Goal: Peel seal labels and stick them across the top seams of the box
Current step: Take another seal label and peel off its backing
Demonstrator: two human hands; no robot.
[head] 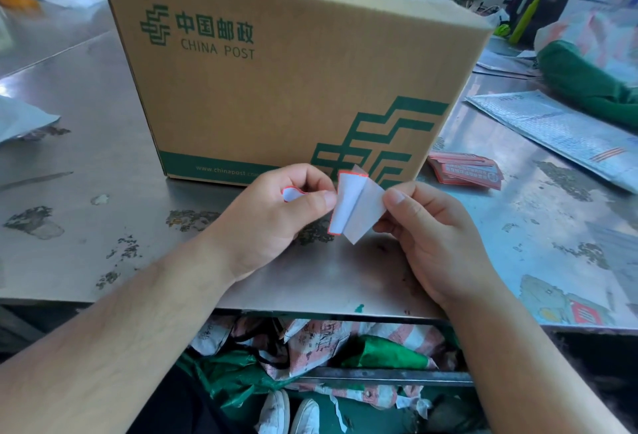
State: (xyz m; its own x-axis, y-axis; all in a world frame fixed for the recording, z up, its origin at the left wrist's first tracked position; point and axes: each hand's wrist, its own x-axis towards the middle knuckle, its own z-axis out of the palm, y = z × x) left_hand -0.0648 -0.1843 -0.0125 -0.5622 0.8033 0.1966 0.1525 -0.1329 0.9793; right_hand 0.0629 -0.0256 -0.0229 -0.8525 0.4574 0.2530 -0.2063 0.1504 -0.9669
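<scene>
The China Post box blocks the frame's centre. Bare worktop lies open at its left; at right, a label stack and padded mailer crowd passage.

— What is the box like?
— It is big and brown, with green marks and the words CHINA POST. It stands upright.
— Where is the label?
— In front of the box, low by its right corner. It is white on this side with a red edge, half peeled off its white backing paper. The left hand pinches the label; the right hand pinches the backing paper.
— Any more?
— A stack of red labels lies flat just right of the box.
</scene>
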